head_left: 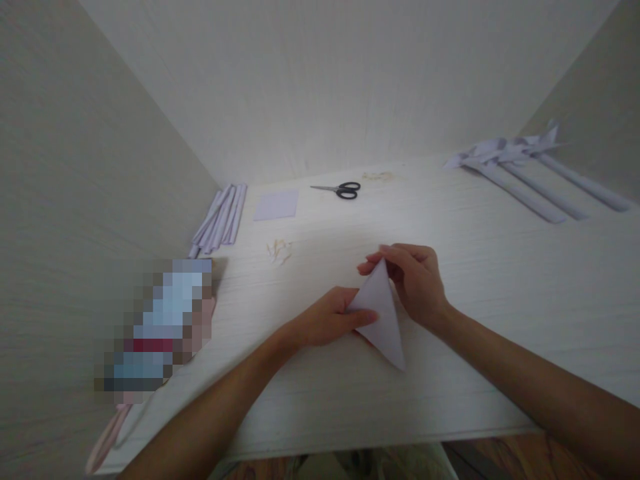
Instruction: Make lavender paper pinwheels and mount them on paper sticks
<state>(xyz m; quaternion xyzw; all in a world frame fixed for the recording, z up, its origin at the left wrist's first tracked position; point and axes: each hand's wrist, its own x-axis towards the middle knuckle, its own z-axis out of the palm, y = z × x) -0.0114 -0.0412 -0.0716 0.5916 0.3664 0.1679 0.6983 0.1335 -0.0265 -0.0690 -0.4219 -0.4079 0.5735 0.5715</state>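
Note:
A white sheet of paper folded into a triangle [383, 317] is held above the near middle of the table, between both hands. My left hand [337, 317] grips its left side, thumb lying on the top face and fingers underneath. At the upper corner, my right hand [413, 277] pinches the paper between thumb and fingers. One point of the triangle hangs down toward the table's front edge. The fingers beneath the paper are partly hidden.
Black-handled scissors [345, 191] lie near the back wall. Left of them are a square stack of paper [276, 205] and several rolled paper tubes [220, 217]. Small scraps [279, 251] lie nearer. Paper pinwheel-like pieces on sticks [525, 183] rest at right; a blurred-out device [160, 327] stands left.

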